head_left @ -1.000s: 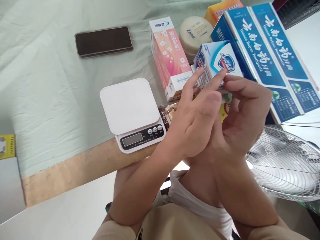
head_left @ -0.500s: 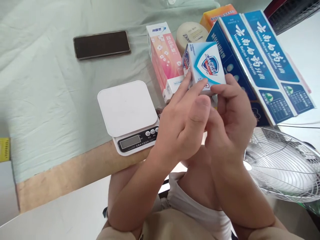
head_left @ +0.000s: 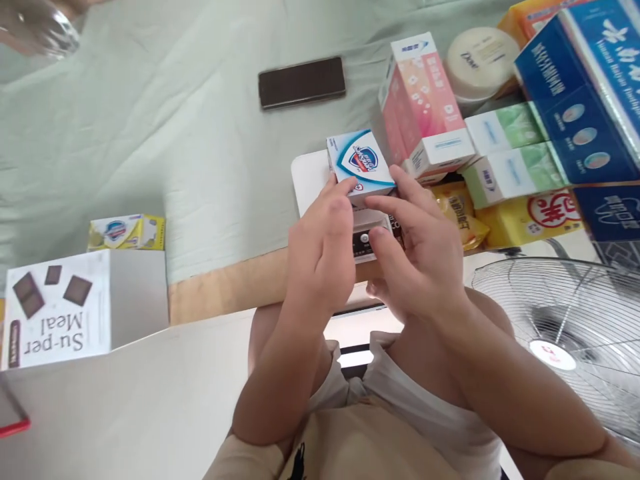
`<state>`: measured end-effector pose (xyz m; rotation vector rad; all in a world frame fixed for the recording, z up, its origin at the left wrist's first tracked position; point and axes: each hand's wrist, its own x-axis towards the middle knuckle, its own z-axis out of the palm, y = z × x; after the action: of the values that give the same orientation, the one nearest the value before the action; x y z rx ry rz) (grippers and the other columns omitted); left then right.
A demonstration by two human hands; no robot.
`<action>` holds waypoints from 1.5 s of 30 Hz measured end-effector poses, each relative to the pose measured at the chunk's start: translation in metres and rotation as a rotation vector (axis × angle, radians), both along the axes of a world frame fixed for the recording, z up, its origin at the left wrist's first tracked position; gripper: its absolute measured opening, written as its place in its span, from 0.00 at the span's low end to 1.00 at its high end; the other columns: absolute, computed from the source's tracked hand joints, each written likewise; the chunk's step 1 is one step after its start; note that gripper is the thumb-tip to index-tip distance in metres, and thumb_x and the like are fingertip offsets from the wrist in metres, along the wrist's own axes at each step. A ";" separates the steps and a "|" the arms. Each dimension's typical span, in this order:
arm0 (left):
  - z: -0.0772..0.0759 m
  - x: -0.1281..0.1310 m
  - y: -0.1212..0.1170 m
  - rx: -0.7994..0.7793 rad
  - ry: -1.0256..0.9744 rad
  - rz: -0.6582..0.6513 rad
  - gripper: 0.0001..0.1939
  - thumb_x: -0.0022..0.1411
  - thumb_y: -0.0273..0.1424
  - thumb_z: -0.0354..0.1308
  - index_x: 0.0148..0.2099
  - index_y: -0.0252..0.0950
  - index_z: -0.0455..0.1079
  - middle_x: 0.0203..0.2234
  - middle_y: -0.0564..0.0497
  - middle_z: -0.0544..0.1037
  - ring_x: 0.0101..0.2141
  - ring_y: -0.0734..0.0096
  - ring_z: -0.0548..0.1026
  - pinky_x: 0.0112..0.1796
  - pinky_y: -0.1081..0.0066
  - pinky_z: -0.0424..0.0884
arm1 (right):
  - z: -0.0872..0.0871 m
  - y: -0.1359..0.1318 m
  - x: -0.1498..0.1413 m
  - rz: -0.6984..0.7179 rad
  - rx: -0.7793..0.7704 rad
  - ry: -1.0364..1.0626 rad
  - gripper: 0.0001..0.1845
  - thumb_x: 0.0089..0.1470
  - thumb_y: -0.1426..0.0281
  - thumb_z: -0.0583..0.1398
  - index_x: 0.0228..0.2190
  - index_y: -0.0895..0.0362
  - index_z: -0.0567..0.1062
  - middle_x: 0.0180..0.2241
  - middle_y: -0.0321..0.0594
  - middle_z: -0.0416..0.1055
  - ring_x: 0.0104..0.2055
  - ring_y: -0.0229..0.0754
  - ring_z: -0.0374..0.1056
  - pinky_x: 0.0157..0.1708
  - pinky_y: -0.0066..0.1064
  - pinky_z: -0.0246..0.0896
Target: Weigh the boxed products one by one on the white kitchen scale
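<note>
Both hands grip a white and blue Safeguard soap box (head_left: 363, 159) by its near corners. My left hand (head_left: 324, 250) has its fingertips along the left side and near edge. My right hand (head_left: 425, 243) holds the right corner with bent fingers, its thumb lower down by the scale's buttons. Beneath the box is a white kitchen scale (head_left: 304, 175), mostly covered by the box and hands. Whether the box rests on the scale's plate or hovers over it, I cannot tell.
Right of the scale stand a pink toothpaste box (head_left: 425, 107), a Dove jar (head_left: 481, 63), green-white boxes (head_left: 505, 157), blue toothpaste boxes (head_left: 565, 100) and yellow packets (head_left: 525, 217). A phone (head_left: 302, 83) lies behind. A Su-per Meal box (head_left: 95, 307) is at left, a fan (head_left: 560, 333) at lower right.
The soap box has come away from the group of boxes on the right, leftward over the scale, held in both hands. The view has swung left, bringing the Su-per Meal box into sight.
</note>
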<state>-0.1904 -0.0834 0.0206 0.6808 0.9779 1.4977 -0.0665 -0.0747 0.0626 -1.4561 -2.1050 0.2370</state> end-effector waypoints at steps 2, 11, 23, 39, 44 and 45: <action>0.001 -0.009 -0.003 -0.026 0.064 -0.027 0.22 0.75 0.49 0.49 0.48 0.46 0.81 0.54 0.52 0.81 0.61 0.58 0.74 0.66 0.60 0.64 | -0.003 0.001 -0.001 0.021 -0.041 -0.008 0.15 0.60 0.64 0.62 0.47 0.49 0.82 0.63 0.46 0.73 0.68 0.54 0.70 0.60 0.52 0.75; -0.032 -0.052 0.004 0.079 0.303 0.126 0.18 0.74 0.48 0.50 0.48 0.46 0.77 0.50 0.52 0.79 0.58 0.57 0.70 0.65 0.54 0.63 | -0.003 0.022 -0.010 0.076 0.196 -0.030 0.08 0.63 0.66 0.57 0.42 0.49 0.75 0.49 0.43 0.79 0.57 0.48 0.75 0.56 0.47 0.74; -0.067 -0.064 0.003 0.134 0.281 0.104 0.15 0.72 0.46 0.54 0.46 0.48 0.79 0.47 0.49 0.78 0.54 0.59 0.73 0.60 0.65 0.66 | -0.032 0.038 -0.005 0.163 0.260 0.055 0.11 0.65 0.61 0.55 0.43 0.49 0.74 0.48 0.43 0.73 0.57 0.49 0.72 0.62 0.53 0.69; -0.086 -0.055 0.020 0.459 0.564 0.102 0.22 0.76 0.47 0.47 0.52 0.38 0.75 0.49 0.44 0.84 0.55 0.58 0.80 0.56 0.61 0.75 | -0.042 0.026 -0.012 -0.005 0.120 -0.352 0.27 0.56 0.55 0.64 0.54 0.49 0.66 0.64 0.55 0.64 0.72 0.62 0.58 0.69 0.69 0.57; -0.081 -0.053 0.017 0.484 0.567 0.058 0.27 0.76 0.47 0.45 0.54 0.32 0.77 0.51 0.41 0.84 0.60 0.55 0.78 0.63 0.59 0.72 | -0.049 0.026 -0.024 -0.014 0.015 -0.304 0.30 0.53 0.57 0.67 0.54 0.53 0.69 0.67 0.60 0.58 0.76 0.66 0.50 0.69 0.69 0.57; -0.080 -0.053 0.017 0.487 0.546 0.063 0.27 0.76 0.47 0.45 0.53 0.33 0.77 0.50 0.41 0.84 0.58 0.56 0.79 0.63 0.60 0.72 | -0.050 0.027 -0.026 -0.002 0.005 -0.285 0.28 0.54 0.59 0.67 0.53 0.53 0.69 0.68 0.61 0.57 0.76 0.67 0.50 0.68 0.68 0.58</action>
<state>-0.2429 -0.0663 -0.0597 1.4760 1.0427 1.6600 -0.0927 -0.0481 0.0131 -1.5661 -2.3244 0.0224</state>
